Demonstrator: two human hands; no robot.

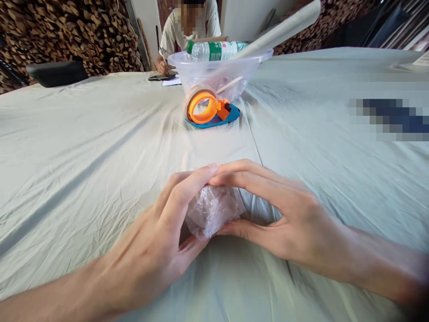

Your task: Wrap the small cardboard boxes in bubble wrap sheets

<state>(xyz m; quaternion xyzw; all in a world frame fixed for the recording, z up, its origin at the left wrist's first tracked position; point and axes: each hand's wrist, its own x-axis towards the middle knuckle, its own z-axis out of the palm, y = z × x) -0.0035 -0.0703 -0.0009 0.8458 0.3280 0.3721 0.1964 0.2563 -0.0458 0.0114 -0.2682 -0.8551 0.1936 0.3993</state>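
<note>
Between my hands is a small bundle wrapped in clear bubble wrap (214,210), low over the cloth-covered table. My left hand (161,223) grips its left side, fingers over the far edge and thumb underneath at the near side. From the right, my right hand (284,210) holds it the same way, fingertips meeting those of the left at the top. What lies inside the wrap cannot be made out. Beyond the hands a tape dispenser (224,117) with an orange core and blue base stands on the cloth.
A translucent plastic basin (214,71) behind the dispenser holds a green-capped bottle (214,50) and a long white roll (284,29). Across the table (100,156) sits a person (170,36) with a pen, near a phone (161,78). A black case (56,74) lies far left.
</note>
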